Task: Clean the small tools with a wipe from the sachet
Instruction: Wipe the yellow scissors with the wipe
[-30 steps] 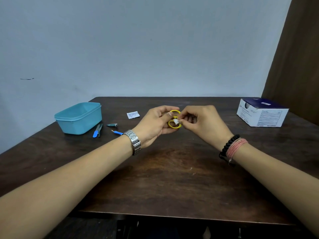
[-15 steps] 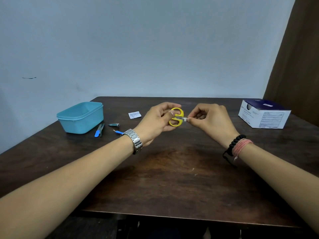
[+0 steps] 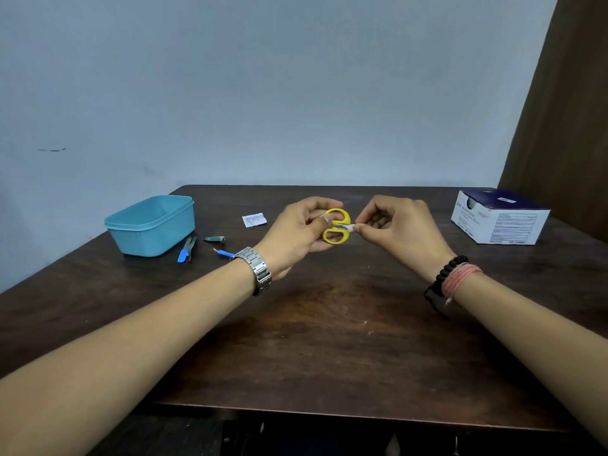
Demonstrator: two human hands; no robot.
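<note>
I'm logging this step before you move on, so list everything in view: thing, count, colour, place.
scissors: 1, yellow handles, held above table centre
wipe: 1, white, pinched on the scissors' blades
sachet: 1, white, left of the hands
tub: 1, light blue, table's left
file: 1, blue handle, beside tub
nail clipper: 1, metal, right of file
small pick: 1, blue handle, near watch
box: 1, white and navy, table's right
table: 1, dark wood
left hand: holds scissors, steel watch
right hand: pinches wipe, bead and thread bracelets
</note>
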